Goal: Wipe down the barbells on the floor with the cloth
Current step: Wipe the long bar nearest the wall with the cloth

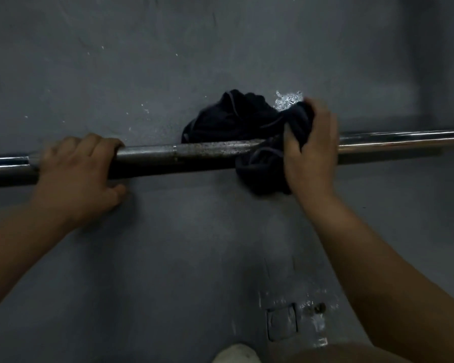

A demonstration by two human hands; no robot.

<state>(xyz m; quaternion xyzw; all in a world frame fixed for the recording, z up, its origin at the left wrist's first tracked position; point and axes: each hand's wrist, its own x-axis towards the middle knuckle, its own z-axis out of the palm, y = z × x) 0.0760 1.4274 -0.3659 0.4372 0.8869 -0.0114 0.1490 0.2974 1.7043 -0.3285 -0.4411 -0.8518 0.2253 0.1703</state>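
Note:
A long steel barbell lies across the grey floor from the left edge to the far right, with a dull knurled stretch in the middle. My left hand is curled over the bar left of that stretch, thumb underneath. A dark navy cloth is bunched over and behind the bar right of centre, and part of it hangs below the bar. My right hand grips the cloth and presses it around the bar. The bar under the cloth is hidden.
The floor is grey, scuffed and speckled white. A small square floor plate with a bolt sits near the bottom right of centre. A white shoe tip and my knee show at the bottom edge.

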